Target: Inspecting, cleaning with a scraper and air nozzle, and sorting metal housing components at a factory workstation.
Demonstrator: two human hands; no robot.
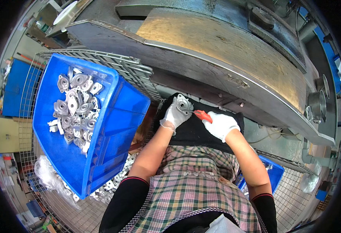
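Note:
In my gloved left hand is a grey metal casting with a round hollow centre, held above the black cloth over my lap. My gloved right hand is closed around a red-handled hand tool. The tool's thin metal end reaches the edge of the casting; its exact tip shape is too small to make out. To the left, a tilted blue bin contains a heap of similar castings.
A metal-edged workbench spans the space in front of me. Wire mesh cages surround the blue bin. More castings lie below it, near a clear plastic bag. Another blue bin sits beyond my right arm.

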